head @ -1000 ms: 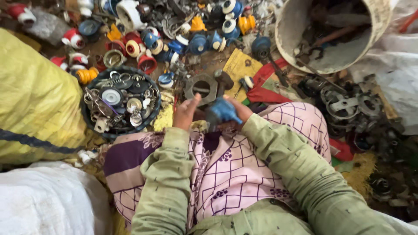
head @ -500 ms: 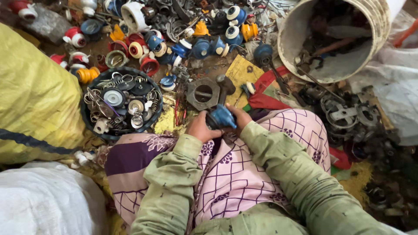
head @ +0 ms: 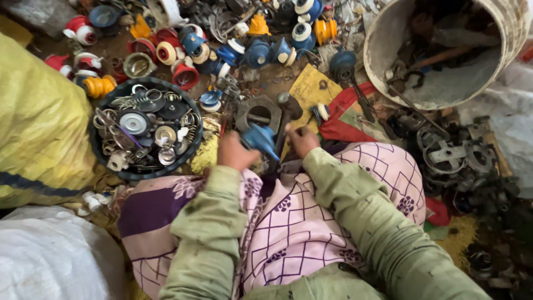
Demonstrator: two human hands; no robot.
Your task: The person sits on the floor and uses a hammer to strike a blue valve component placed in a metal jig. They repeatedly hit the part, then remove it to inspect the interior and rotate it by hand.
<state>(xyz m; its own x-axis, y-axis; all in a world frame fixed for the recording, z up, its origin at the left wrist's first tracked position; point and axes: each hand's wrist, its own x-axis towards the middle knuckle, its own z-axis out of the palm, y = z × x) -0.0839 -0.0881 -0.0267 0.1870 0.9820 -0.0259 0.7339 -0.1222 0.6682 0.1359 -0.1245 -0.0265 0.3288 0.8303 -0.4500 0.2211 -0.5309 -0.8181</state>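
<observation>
My left hand grips a blue plastic part just above my lap. My right hand is closed on the handle of a small hammer, whose dark head stands just beyond the blue part. A square grey metal block with a round hole lies on the ground right behind both hands. Green sleeves cover my arms, and a pink patterned cloth covers my knees.
A round black tray of springs and washers sits at the left. Several red, blue and orange parts lie scattered beyond. A dirty white bucket holds scrap at the top right. Dark metal pieces pile at the right, with a yellow sack at the left.
Both hands were clasped on the blue part. Now the left hand holds it alone, and the right hand has taken up the hammer beside it.
</observation>
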